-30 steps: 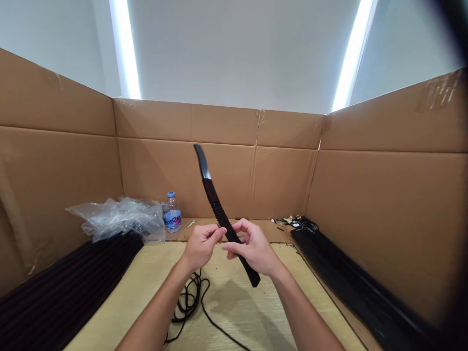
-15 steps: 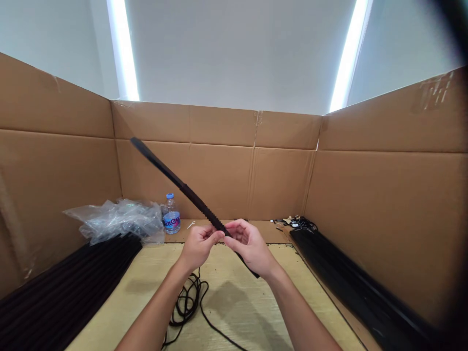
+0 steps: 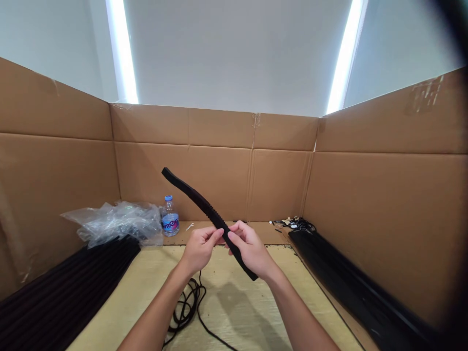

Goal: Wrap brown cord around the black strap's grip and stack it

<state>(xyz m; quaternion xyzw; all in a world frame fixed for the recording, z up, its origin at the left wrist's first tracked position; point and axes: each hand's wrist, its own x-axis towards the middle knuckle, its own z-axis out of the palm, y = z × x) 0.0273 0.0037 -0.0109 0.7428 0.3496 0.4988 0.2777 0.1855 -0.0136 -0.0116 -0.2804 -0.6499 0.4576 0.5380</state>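
Observation:
A long black strip (image 3: 197,197), bendy and ribbed along its middle stretch, slants from upper left to lower right above the board. My left hand (image 3: 200,247) pinches it near the middle between thumb and fingers. Right beside it, my right hand (image 3: 252,249) grips the strip a little lower, thumb lying on top. The lower end pokes out under my right palm. Below my left hand, a thin black cord (image 3: 187,307) lies in loose loops; its upper end runs up behind my wrist, and where it stops is hidden.
Cardboard walls (image 3: 215,180) surround the pale wooden board (image 3: 234,292). At left lie black strips (image 3: 73,292) under a clear plastic bag (image 3: 117,222), beside a water bottle (image 3: 170,217). More black lengths (image 3: 340,278) and small scraps (image 3: 298,224) lie at right.
The strip has turned in my fingers, showing a broader face, and its upper end has dropped and swung rightward, now bent. Both hands stay in nearly the same place.

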